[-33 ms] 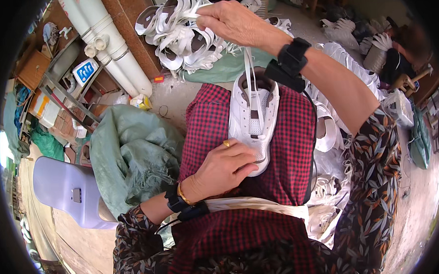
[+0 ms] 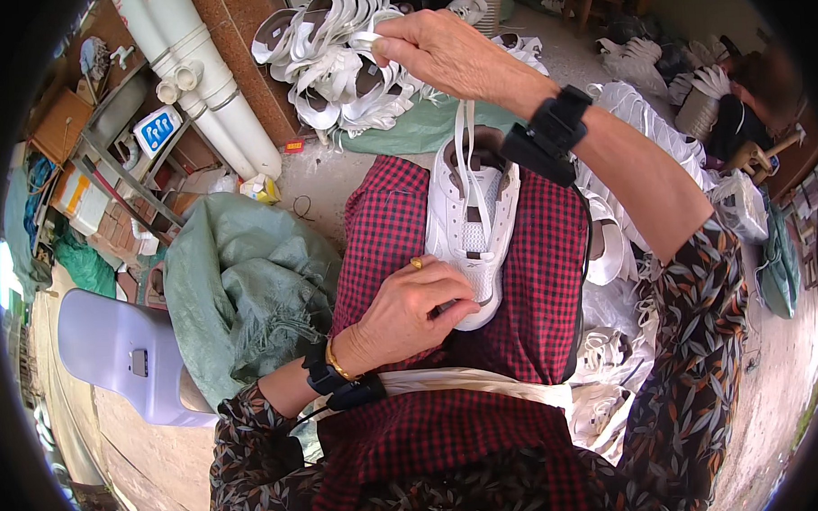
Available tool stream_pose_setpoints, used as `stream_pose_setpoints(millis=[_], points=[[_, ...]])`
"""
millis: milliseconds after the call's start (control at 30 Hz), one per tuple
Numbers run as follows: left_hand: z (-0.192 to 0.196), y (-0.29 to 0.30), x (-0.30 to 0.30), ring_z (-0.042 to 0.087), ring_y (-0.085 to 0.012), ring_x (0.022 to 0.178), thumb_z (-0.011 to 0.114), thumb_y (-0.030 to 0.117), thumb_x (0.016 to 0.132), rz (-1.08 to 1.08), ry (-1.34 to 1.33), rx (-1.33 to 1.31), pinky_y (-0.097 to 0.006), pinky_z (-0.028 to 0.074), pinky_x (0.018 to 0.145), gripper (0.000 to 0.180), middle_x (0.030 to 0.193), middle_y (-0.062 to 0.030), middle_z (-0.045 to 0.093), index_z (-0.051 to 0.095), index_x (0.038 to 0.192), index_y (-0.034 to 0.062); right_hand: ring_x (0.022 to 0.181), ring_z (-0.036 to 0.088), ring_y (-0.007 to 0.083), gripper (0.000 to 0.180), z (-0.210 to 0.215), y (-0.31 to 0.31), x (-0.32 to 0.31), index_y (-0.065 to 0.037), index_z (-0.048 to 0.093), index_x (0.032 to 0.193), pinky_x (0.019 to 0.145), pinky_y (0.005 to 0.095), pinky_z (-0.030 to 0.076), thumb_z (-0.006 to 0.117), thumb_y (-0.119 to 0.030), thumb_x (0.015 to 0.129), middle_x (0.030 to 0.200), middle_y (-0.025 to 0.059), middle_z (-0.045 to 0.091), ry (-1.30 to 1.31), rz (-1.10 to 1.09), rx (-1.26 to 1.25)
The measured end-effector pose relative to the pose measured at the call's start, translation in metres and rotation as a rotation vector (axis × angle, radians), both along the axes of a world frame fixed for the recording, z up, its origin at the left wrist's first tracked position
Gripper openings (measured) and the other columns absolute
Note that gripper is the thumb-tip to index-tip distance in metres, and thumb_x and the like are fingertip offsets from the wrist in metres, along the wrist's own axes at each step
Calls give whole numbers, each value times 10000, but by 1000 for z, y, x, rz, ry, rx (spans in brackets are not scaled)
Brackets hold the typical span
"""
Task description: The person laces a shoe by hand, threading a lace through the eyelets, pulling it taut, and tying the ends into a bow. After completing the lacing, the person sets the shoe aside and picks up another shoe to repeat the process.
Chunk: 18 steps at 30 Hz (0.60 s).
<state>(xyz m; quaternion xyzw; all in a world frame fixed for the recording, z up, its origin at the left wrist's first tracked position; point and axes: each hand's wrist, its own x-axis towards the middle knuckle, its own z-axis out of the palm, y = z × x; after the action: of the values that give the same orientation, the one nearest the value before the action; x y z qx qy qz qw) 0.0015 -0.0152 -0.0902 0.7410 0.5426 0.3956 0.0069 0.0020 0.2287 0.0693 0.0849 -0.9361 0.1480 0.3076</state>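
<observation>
A white sneaker (image 2: 482,275) lies on my lap over a red and black checked apron (image 2: 372,221), its toe toward me. My left hand (image 2: 411,305) grips the side of its toe, thumb and fingers bent against the upper. Raised beyond the heel, my right hand (image 2: 452,56) is closed in a pinch on a white shoelace (image 2: 463,136). Both lace ends run up from the lowest eyelets, close to the toe, toward that hand. The upper eyelets on both sides have no lace through them.
Piled white shoe uppers (image 2: 339,60) stand beyond my lap, with more uppers (image 2: 657,121) on the right. A green woven sack (image 2: 248,288) and a lilac plastic stool (image 2: 106,338) are at left. White pipes (image 2: 205,82) rise beside a cluttered shelf (image 2: 137,193).
My right hand has shifted slightly right and toward me, with the lace still in its fingers. The left hand has eased slightly left along the toe.
</observation>
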Motion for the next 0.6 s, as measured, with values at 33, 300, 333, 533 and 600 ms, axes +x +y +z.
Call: stream_pose_setpoints(millis=[33, 300, 333, 533, 600], points=[[3, 0, -6, 673, -233, 848, 791, 46, 833, 11, -194, -5, -348, 549, 781, 162, 961, -74, 707, 726, 981, 30, 651, 498, 198, 394, -8, -2, 4, -8, 652, 957, 638, 391, 422, 462, -337, 1058, 697, 89, 494, 29, 58, -23], [7, 9, -17, 686, -231, 755, 767, 12, 839, 172, -240, 28, -337, 541, 699, 111, 839, -98, 686, 680, 908, 11, 540, 341, 72, 392, -6, -6, 95, -32, 677, 959, 504, 280, 274, 490, -359, 1067, 621, -61, 397, -145, -149, -643], [6, 10, -15, 686, -231, 755, 767, 12, 839, 187, -251, 42, -337, 541, 699, 111, 839, -98, 686, 680, 908, 11, 536, 300, 48, 370, -4, -6, 100, -36, 670, 981, 494, 253, 235, 488, -343, 1080, 626, -85, 360, -110, -96, -764], [8, 16, -10, 692, -167, 755, 813, 48, 831, 232, -499, -184, -312, 564, 692, 227, 837, -78, 687, 617, 942, 17, 530, 233, 9, 294, 17, -19, 119, -34, 649, 1059, 470, 208, 171, 486, -275, 1102, 631, -108, 260, 30, 142, -977], [5, 17, -10, 695, -148, 776, 823, 54, 830, 234, -515, -192, -308, 572, 710, 280, 824, -71, 684, 589, 980, 23, 527, 226, 8, 287, 24, -24, 124, -30, 650, 1064, 469, 206, 167, 491, -266, 1101, 630, -105, 266, 72, 250, -989]])
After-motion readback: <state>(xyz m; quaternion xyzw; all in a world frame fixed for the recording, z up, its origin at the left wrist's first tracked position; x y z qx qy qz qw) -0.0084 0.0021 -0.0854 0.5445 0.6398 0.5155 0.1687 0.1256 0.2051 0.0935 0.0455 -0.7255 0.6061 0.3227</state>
